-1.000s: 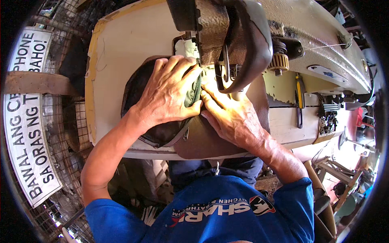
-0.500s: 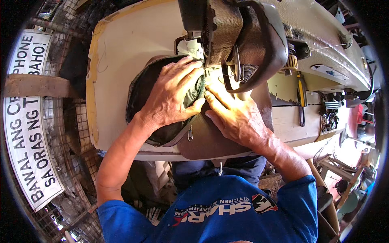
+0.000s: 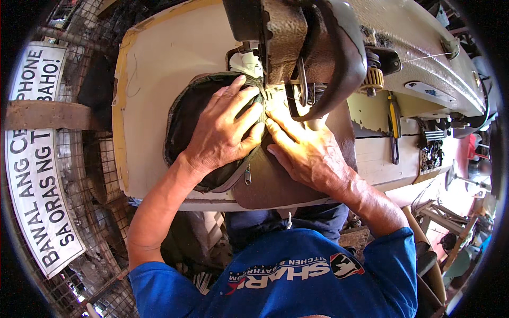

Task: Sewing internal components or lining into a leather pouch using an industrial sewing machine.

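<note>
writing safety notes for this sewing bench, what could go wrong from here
The right hand's fingertips lie close to the lit spot under the sewing machine's head, so a slip might get one pricked or pinched. Uneven pressure from the left hand could let the edge of the black pouch drift. The metal zipper pull near that hand might snag.

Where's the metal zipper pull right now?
Head view, just below picture centre: the zipper pull lies over the left part of the brown material, below the left hand in the picture and left of the right hand.
</note>
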`<state>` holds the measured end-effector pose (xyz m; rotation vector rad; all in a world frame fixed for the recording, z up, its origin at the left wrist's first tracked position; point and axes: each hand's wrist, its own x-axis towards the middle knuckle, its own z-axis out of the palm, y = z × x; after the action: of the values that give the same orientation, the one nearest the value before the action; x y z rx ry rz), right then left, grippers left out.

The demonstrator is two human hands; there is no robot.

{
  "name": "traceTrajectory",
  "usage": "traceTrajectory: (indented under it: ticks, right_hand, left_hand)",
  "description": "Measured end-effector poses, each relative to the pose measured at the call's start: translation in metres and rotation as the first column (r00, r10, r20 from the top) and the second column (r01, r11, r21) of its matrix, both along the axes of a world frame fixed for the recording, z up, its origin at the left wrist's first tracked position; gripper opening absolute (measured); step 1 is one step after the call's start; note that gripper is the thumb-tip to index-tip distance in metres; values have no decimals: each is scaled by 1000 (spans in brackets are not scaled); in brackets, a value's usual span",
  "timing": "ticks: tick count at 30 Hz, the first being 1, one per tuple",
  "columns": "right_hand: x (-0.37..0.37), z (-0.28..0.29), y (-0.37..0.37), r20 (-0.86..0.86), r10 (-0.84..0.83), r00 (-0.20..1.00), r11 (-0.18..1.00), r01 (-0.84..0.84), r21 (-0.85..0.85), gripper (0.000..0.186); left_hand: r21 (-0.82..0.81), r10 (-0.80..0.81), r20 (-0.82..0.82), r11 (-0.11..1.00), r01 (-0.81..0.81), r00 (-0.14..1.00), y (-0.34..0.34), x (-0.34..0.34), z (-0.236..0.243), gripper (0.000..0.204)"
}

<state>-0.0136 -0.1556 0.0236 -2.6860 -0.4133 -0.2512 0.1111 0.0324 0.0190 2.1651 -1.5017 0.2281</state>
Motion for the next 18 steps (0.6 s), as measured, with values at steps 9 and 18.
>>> traceTrajectory:
  ticks: [9, 18]
  right_hand:
    - [1, -2, -1, 12, 9, 1000, 1000, -9, -25, 39]
    - [0, -4, -1, 7, 3, 1000, 1000, -3, -19, 38]
  left_hand:
    - [29, -1, 21, 1000, 0, 1000, -6, -1, 7, 35]
    - [73, -1, 48, 997, -3, 999, -5, -5, 9, 39]
